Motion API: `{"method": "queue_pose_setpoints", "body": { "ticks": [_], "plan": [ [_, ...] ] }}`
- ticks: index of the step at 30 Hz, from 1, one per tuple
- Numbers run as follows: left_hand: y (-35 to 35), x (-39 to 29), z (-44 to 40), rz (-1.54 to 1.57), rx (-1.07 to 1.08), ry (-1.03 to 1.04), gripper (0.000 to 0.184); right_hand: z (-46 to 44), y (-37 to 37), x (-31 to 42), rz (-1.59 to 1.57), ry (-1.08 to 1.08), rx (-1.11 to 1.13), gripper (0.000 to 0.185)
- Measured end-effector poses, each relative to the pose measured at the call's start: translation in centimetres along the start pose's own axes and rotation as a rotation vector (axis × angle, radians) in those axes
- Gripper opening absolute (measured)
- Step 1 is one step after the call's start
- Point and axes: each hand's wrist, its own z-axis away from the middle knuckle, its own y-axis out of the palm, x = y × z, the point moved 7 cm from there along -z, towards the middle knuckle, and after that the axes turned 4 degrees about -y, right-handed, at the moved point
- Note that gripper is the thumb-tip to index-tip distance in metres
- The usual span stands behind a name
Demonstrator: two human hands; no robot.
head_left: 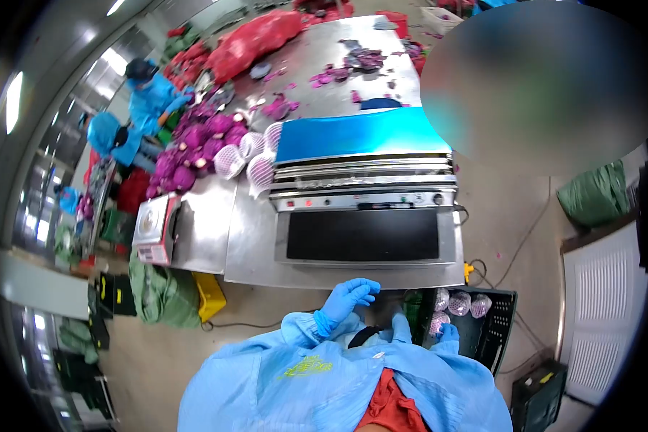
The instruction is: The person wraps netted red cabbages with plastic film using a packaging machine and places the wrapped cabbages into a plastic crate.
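My left hand (pixel 349 299), in a blue glove, is in front of the table's front edge, fingers loosely curled, with nothing visible in it. To the right, my right hand (pixel 447 335), also gloved in blue, reaches into a dark crate (pixel 502 327), beside a net-wrapped ball (pixel 439 323); its grip is not clear. More wrapped balls (pixel 459 303) lie in the crate. On the metal table (pixel 252 259) is a sealing machine (pixel 363 201) with a blue top and a black front plate. Net-covered purple vegetables (pixel 260 173) lie left of it.
A purple vegetable pile (pixel 194 144) and a red-and-white box (pixel 155 229) are on the left. Peelings (pixel 363 60) and a red sack (pixel 255 45) lie farther back. Two co-workers in blue (pixel 151 101) are at the upper left. Cables (pixel 511 266) cross the floor at right.
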Motion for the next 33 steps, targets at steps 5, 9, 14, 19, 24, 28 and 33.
{"method": "queue_pose_setpoints", "body": {
  "ticks": [5,9,14,19,24,28,33],
  "plan": [
    [-5.3,-3.5,1.4,0.074,-0.092,0.126,0.03,6.0,4.6,11.8,-0.079,-0.154,0.06,0.025],
    [-12.6,-8.6,2.4,0.1,-0.224,0.303,0.029,12.8,13.5,22.3,-0.112,-0.422,0.203,0.028],
    [-28.2,-10.4,0.0,0.107,-0.528,0.452,0.029,25.5,32.2,36.6,0.074,-0.504,0.774,0.026],
    [-41.3,-9.2,-6.4,-0.06,-0.808,0.45,0.036,31.0,52.6,37.9,0.066,-0.379,1.244,0.035],
    [-49.3,-9.9,-13.7,-0.436,-0.905,0.341,0.065,18.6,70.5,33.2,0.06,-0.237,0.762,0.074],
    [-49.6,-13.3,-13.6,-0.588,-1.048,0.238,0.081,9.4,73.8,32.2,0.486,-0.461,0.082,0.077],
    [-52.1,-11.7,-19.2,-0.284,-0.884,0.235,0.091,2.9,75.7,29.3,0.382,-0.575,-0.095,0.071]
  ]
}}
